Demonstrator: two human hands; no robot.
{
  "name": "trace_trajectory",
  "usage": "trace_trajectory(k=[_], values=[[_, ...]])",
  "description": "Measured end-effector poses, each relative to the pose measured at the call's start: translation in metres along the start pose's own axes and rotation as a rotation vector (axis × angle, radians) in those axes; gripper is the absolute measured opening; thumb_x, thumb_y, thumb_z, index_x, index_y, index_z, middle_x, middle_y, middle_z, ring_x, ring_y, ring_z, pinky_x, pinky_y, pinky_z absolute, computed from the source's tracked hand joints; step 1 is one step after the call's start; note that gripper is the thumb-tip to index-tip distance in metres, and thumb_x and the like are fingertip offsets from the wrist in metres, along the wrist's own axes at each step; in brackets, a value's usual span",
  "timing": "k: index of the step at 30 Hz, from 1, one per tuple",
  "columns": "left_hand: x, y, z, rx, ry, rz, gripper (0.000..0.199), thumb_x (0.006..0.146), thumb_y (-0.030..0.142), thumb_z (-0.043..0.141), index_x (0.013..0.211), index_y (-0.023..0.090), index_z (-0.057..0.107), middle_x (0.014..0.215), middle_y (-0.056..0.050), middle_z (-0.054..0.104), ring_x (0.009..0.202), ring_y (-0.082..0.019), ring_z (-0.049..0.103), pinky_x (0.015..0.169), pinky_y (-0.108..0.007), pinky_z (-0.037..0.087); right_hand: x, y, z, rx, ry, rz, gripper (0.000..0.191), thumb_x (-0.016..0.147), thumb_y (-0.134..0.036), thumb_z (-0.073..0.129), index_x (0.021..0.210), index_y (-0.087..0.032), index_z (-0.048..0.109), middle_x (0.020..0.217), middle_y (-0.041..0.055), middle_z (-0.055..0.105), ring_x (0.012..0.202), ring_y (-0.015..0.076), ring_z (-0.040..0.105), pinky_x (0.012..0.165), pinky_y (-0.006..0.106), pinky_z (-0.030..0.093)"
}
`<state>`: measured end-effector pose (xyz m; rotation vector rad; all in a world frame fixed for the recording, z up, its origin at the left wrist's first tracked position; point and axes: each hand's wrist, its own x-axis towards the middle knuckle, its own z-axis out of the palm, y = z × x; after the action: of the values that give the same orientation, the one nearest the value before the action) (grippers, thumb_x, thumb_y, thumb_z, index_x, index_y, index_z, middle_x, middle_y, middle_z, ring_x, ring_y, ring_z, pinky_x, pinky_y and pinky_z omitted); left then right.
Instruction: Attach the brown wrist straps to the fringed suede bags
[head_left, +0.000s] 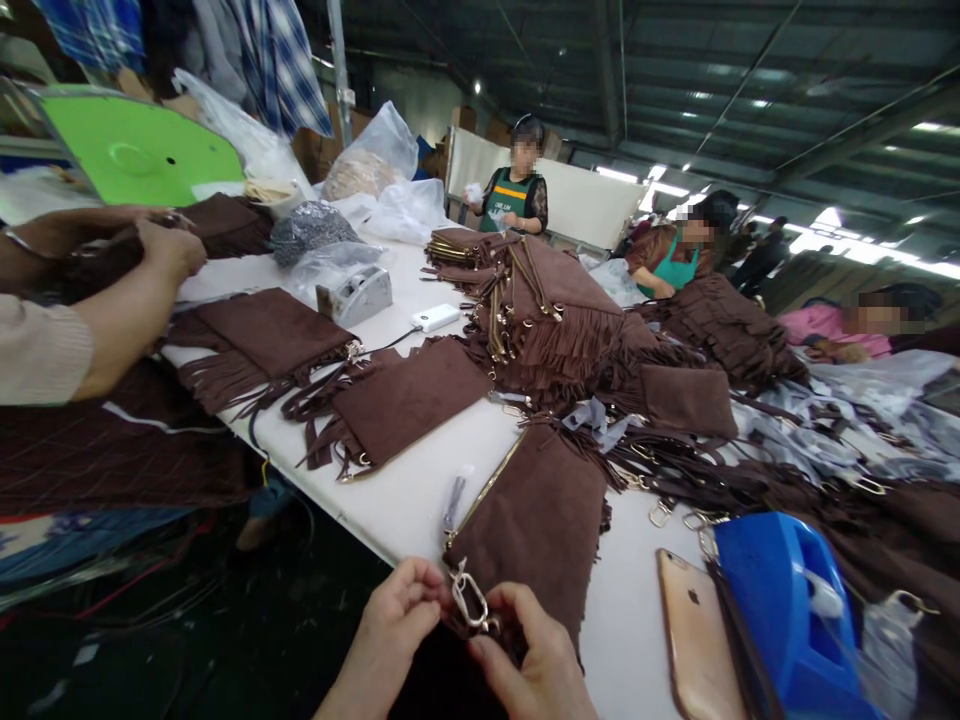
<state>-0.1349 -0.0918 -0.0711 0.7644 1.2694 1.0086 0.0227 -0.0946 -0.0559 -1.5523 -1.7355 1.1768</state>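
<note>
Both hands (390, 635) (541, 650) at clasp (481, 612) near table edge (339, 511); gap (628, 580) between bag (536, 510), phone (694, 635).

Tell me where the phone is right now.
In the head view, the phone lies at lower right on the white table, between the right hand and the blue holder.

In the lower right of the frame, the back of a gold iPhone (701, 650) bears the dark Apple logo (694, 597). In the upper middle, a co-worker's green apron (509, 188) carries pale lettering (498, 211), too small for reading with certainty.
</note>
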Motion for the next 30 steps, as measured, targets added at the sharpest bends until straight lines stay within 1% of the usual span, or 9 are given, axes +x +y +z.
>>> trace_trajectory(k=[3, 6, 8, 10, 13, 16, 19, 24, 30], values=[[-0.001, 0.003, 0.005, -0.051, 0.035, -0.097, 0.019, 0.069, 0.034, 0.050, 0.077, 0.017, 0.052, 0.068, -0.002, 0.063, 0.066, -0.016, 0.058, 0.062, -0.026, 0.041, 0.001, -0.002, 0.002, 0.028, 0.004, 0.000, 0.015, 0.069, -0.024, 0.050, 0.083, -0.020, 0.052, 0.075, -0.0015, 0.062, 0.069, 0.0137, 0.055, 0.067, 0.025, 0.039], [0.002, 0.001, 0.003, 0.043, 0.027, 0.008, 0.023, 0.076, 0.034, 0.046, 0.089, 0.017, 0.052, 0.067, -0.001, 0.061, 0.064, -0.015, 0.057, 0.063, -0.026, 0.043, 0.002, -0.002, 0.003, 0.025, 0.018, -0.003, 0.015, 0.071, -0.026, 0.049, 0.084, -0.020, 0.052, 0.075, -0.0006, 0.063, 0.070, 0.0142, 0.055, 0.066, 0.024, 0.039], [0.008, -0.003, -0.004, 0.252, -0.017, 0.216, 0.026, 0.079, 0.027, 0.043, 0.102, 0.019, 0.052, 0.074, -0.001, 0.061, 0.067, -0.015, 0.057, 0.066, -0.027, 0.045, 0.002, -0.002, 0.003, 0.027, 0.011, -0.008, 0.017, 0.074, -0.029, 0.047, 0.086, -0.020, 0.052, 0.075, -0.0005, 0.062, 0.069, 0.0139, 0.054, 0.064, 0.024, 0.038], [0.015, -0.006, -0.012, 0.543, -0.052, 0.524, 0.028, 0.081, 0.020, 0.043, 0.107, 0.022, 0.053, 0.081, -0.002, 0.060, 0.071, -0.014, 0.057, 0.069, -0.027, 0.045, 0.002, -0.002, 0.002, 0.015, -0.006, -0.017, 0.018, 0.076, -0.032, 0.044, 0.086, -0.020, 0.052, 0.073, -0.0012, 0.059, 0.066, 0.0130, 0.051, 0.062, 0.024, 0.036], [0.026, -0.003, -0.020, 0.910, -0.062, 0.972, 0.022, 0.084, 0.016, 0.042, 0.097, 0.021, 0.059, 0.077, -0.003, 0.057, 0.070, -0.015, 0.053, 0.063, -0.025, 0.043, 0.002, -0.002, -0.001, -0.030, -0.028, -0.024, 0.016, 0.076, -0.031, 0.044, 0.085, -0.020, 0.053, 0.071, -0.0024, 0.056, 0.063, 0.0120, 0.048, 0.059, 0.023, 0.034], [0.036, 0.008, -0.021, 1.051, -0.116, 1.203, 0.021, 0.087, 0.017, 0.040, 0.085, 0.018, 0.060, 0.069, -0.002, 0.053, 0.064, -0.014, 0.047, 0.057, -0.024, 0.038, 0.002, -0.003, -0.004, -0.062, -0.026, -0.021, 0.014, 0.074, -0.027, 0.044, 0.083, -0.020, 0.053, 0.071, -0.0027, 0.056, 0.065, 0.0121, 0.049, 0.060, 0.023, 0.034], [0.043, 0.013, -0.018, 1.030, -0.224, 1.259, 0.024, 0.089, 0.017, 0.038, 0.077, 0.017, 0.059, 0.066, -0.001, 0.050, 0.062, -0.013, 0.045, 0.057, -0.024, 0.035, 0.001, -0.002, -0.005, -0.059, -0.008, 0.002, 0.012, 0.074, -0.029, 0.047, 0.080, -0.020, 0.053, 0.068, -0.0036, 0.055, 0.063, 0.0115, 0.048, 0.060, 0.022, 0.034], [0.046, 0.008, -0.014, 1.038, -0.351, 1.168, 0.017, 0.083, 0.010, 0.044, 0.072, 0.016, 0.055, 0.066, 0.000, 0.050, 0.064, -0.013, 0.044, 0.058, -0.026, 0.032, -0.003, 0.009, 0.004, -0.141, 0.101, 0.005, 0.011, 0.076, -0.031, 0.051, 0.074, -0.020, 0.053, 0.062, -0.0038, 0.052, 0.057, 0.0107, 0.044, 0.055, 0.023, 0.033], [0.048, 0.014, -0.010, 1.047, -0.430, 1.166, 0.004, 0.078, 0.016, 0.058, 0.075, 0.020, 0.057, 0.078, 0.001, 0.053, 0.077, -0.014, 0.047, 0.069, -0.031, 0.030, -0.009, 0.018, 0.009, -0.683, 0.396, -0.527, 0.020, 0.083, -0.010, 0.038, 0.070, -0.019, 0.051, 0.068, 0.0019, 0.052, 0.064, 0.0155, 0.044, 0.060, 0.028, 0.030]])
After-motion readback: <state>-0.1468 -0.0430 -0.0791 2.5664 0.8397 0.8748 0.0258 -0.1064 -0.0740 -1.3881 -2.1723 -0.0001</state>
